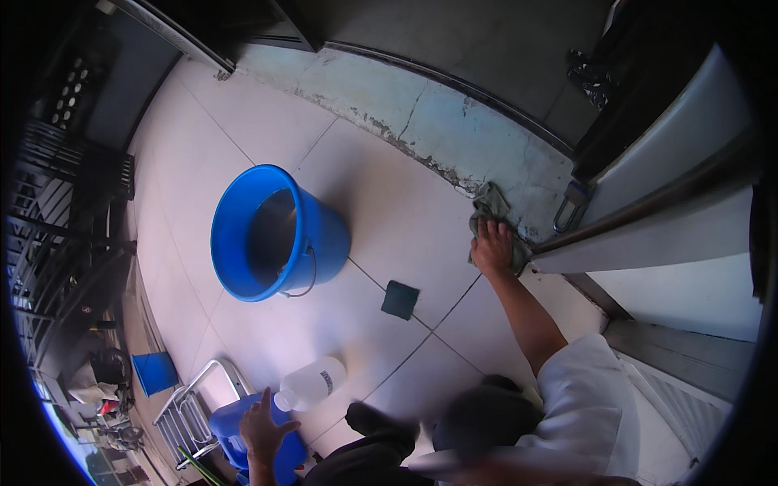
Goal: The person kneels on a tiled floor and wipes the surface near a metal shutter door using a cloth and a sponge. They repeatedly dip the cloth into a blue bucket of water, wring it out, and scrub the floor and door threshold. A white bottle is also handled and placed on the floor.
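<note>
My right hand (493, 245) presses a crumpled grey-green rag (490, 200) against the floor where it meets the raised, worn doorsill (421, 105). The fingers lie over the cloth. Lower left, my left hand (263, 431) is held up with its fingers apart and nothing in it. Behind that hand is a blue plastic jug (229, 421), partly hidden. A white plastic bottle (312, 383) is beside the jug. Between my hands and farther off stands a blue bucket (336, 243) with dark water inside. A dark green scouring pad (400, 300) lies flat on the tiles.
A padlock (574, 204) hangs by the white door edge at right. At lower left are a metal folding step (190, 417) and a smaller blue container (154, 373). A dark metal gate (61, 235) lines the far left. My knees show at the bottom.
</note>
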Demonstrator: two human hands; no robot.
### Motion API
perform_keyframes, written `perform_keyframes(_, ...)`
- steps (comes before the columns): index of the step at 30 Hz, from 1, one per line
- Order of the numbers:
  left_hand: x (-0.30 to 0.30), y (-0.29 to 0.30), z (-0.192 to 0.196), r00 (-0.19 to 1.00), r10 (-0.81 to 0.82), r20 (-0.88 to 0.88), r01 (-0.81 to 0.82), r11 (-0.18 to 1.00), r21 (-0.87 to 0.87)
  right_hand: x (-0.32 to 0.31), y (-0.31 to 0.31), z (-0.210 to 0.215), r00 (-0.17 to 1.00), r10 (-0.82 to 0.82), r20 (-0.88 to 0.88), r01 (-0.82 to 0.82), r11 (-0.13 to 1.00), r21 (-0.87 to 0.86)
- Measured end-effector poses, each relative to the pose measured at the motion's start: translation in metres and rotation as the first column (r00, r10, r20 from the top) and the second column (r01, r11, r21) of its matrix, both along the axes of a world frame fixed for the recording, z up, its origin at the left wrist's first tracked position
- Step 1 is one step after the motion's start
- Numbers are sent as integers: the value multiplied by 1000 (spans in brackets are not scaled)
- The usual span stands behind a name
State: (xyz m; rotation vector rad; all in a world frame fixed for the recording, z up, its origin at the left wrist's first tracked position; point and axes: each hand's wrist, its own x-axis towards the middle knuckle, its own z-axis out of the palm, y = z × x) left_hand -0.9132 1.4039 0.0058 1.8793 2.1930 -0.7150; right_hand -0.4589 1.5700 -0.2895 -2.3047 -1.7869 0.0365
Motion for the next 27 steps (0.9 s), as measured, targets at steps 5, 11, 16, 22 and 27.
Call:
perform_keyframes(5, -13, -3, -17, 987, 42, 158, -55, 995, 81, 3, -27, 7, 1000, -21, 5, 21, 997, -78)
perform_keyframes(11, -28, 4, -35, 972, -89, 216, 55, 986, 157, 7, -29, 6, 991, 133, -3, -133, 990, 43)
perform_keyframes(16, -47, 7, -47, 939, -315, 136, 299, 946, 127, -2, -30, 23, 969, 169, -179, -168, 986, 24)
perform_keyframes(22, -75, 15, -61, 810, -481, 336, 391, 870, 301, -21, -12, 80, 959, -96, -266, 106, 994, 23)
perform_keyframes(27, -104, 45, -60, 778, -494, 387, 363, 858, 365, -37, 5, 138, 986, -141, -85, 147, 987, 70)
